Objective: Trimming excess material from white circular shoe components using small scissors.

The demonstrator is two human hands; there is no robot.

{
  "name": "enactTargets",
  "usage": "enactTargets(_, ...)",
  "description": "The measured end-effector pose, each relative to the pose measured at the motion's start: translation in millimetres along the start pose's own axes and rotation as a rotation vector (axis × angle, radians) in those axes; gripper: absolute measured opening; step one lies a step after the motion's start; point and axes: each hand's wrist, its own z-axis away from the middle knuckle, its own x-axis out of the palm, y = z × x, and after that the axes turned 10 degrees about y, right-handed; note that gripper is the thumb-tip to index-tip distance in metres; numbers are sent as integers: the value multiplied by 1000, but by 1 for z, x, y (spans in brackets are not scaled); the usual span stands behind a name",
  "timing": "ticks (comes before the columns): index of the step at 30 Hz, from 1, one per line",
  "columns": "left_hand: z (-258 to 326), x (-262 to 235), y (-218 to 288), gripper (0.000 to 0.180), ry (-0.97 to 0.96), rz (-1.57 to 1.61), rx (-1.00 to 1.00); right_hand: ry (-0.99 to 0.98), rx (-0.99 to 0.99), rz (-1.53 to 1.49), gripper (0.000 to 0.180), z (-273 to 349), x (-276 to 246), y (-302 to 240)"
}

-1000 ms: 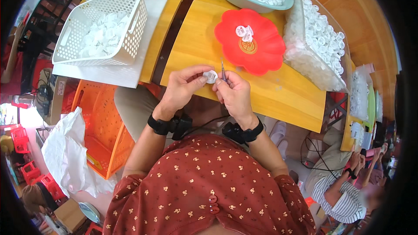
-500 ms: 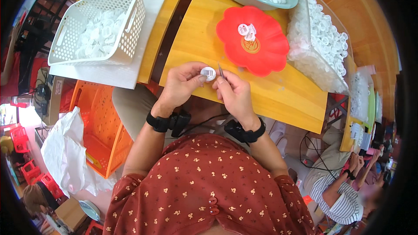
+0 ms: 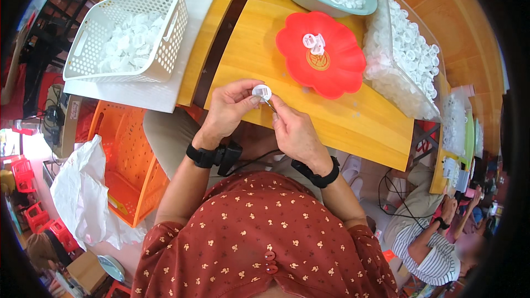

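Between the thumb and fingertips of my left hand (image 3: 227, 109), a small round white plastic part (image 3: 262, 91) is pinched, with a rectangular recess in its face. My right hand (image 3: 297, 133) grips a thin pointed metal tool (image 3: 270, 105); its tip reaches the lower right of the round part. Whether the tool is a blade or tweezers, I cannot make out. Both hands are over the near edge of the yellow wooden table (image 3: 248, 49). Beyond them lies a red flower-shaped plate (image 3: 337, 74) holding a few small white parts (image 3: 314, 43).
A white perforated basket (image 3: 165, 27) of white parts stands at left. At the back is a pale green basin (image 3: 331, 10), and a clear bin (image 3: 395, 85) at right, both full of white parts. An orange crate (image 3: 135, 187) sits lower left. Another person (image 3: 433, 254) is at far right.
The metal tool has swung from pointing away to pointing toward the round part, reaching it. My right hand has turned and moved slightly lower. My left hand has barely moved.
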Motion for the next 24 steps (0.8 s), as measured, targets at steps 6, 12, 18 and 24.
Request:
enactTargets(6,1,3,4,26,0,6,-8,-5,34,-143,40,0,-1,4)
enactTargets(12,0,1,1,27,-6,8,-5,-36,132,-263,39,-2,-2,2)
enactTargets(18,-1,5,2,26,0,-33,17,-1,146,-222,37,-5,-1,8)
enactTargets(24,-1,7,3,27,11,-61,-13,25,117,-37,33,-3,-9,-1)
